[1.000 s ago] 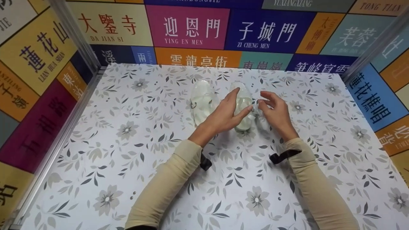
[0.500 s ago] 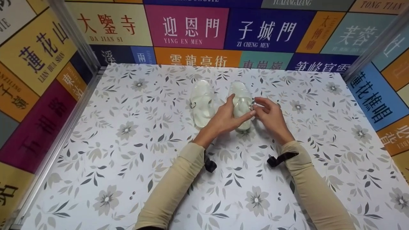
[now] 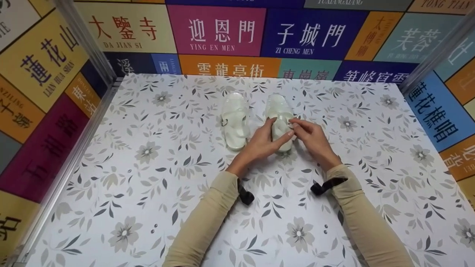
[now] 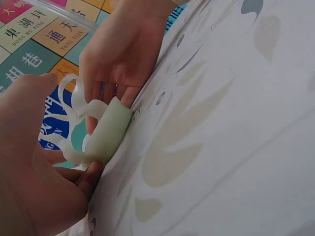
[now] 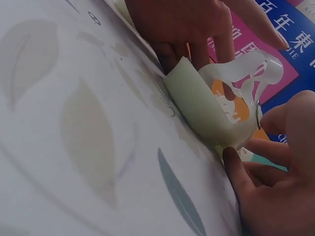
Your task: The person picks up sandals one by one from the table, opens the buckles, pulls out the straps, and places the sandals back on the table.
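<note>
Two pale green sandals stand side by side on the table, toes away from me. The left sandal [image 3: 235, 129] is untouched. My left hand [image 3: 261, 142] holds the right sandal [image 3: 279, 105] from its left side, its fingertips by the sole in the left wrist view. From the other side, my right hand [image 3: 315, 141] pinches at the strap [image 3: 290, 124] near the small metal buckle [image 5: 259, 115]. In the right wrist view its lower fingers touch the sole [image 5: 197, 101]. The exact contact on the buckle is partly hidden by the fingers.
A white cloth with a grey leaf and flower pattern [image 3: 111, 178] covers the table. Behind it stands a wall of coloured panels with lettering [image 3: 219, 31]. Metal posts [image 3: 100, 63] rise at the back corners. Each wrist wears a black camera strap [image 3: 328, 184].
My right hand has moved left onto the right sandal's strap. My left hand has drawn slightly nearer to me and closed in on that sandal. Neither sandal has visibly shifted.
</note>
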{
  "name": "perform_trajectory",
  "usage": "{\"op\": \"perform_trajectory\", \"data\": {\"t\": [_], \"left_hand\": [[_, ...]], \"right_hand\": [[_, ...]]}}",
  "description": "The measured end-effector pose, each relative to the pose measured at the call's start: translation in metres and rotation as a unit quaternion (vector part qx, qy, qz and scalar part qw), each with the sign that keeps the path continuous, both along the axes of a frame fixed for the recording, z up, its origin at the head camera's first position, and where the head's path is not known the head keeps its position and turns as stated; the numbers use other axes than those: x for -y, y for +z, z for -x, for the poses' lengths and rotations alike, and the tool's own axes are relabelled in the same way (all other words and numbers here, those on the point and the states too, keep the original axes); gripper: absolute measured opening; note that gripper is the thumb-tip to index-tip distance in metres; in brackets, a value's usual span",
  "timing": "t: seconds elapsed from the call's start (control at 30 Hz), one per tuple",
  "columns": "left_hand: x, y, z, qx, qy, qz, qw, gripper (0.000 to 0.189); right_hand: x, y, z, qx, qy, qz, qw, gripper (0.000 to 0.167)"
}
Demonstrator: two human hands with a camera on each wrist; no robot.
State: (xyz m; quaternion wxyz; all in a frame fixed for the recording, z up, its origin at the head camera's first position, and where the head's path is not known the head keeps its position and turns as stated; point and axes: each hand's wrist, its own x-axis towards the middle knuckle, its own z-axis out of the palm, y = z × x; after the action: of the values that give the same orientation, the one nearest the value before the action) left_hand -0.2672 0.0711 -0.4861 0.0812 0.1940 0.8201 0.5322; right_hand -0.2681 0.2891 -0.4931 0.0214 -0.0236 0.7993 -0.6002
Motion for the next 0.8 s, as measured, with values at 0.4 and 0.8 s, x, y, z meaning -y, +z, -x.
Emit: {"op": "perform_trajectory", "data": {"t": [0.4,0.8], "left_hand": [[0.001,0.000,-0.003,0.012,-0.013,-0.013,0.9998,0.097],[0.017,0.005,-0.019,-0.027,-0.057,-0.001,0.9980,0.093]], "right_hand": [[0.001,-0.002,-0.001,-0.022,0.001,0.036,0.9991,0.046],[0.004,0.003,-0.017,-0.034,0.018,-0.003,0.9993,0.040]]}}
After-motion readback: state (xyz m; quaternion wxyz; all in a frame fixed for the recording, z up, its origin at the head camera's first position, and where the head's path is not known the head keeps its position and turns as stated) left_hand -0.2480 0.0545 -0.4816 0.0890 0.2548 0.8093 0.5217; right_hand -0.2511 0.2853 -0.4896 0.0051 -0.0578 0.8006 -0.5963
